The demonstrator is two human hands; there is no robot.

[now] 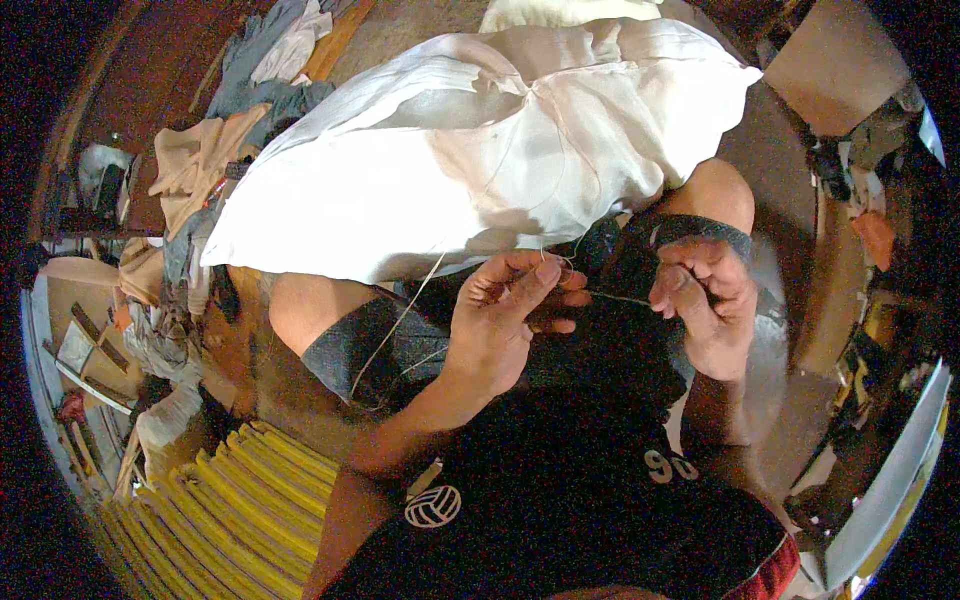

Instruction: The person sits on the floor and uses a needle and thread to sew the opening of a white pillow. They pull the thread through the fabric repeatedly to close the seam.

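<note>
Left hand (pixel 500 312) and right hand (pixel 710 308) both pinch thread (pixel 622 298), apparently keeping it taut; white cloth (pixel 350 190) lies across knees (pixel 716 192), presumably for support.

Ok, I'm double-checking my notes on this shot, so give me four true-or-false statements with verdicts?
1. A thin cord spans the gap between the left hand and right hand. True.
2. The yellow ridged mat is at the picture's lower left. True.
3. The right hand lies flat on the white cloth. False: its fingers are curled at the cord.
4. The white cloth is nearer the person's chest than the hands. False: it lies beyond them.
</note>
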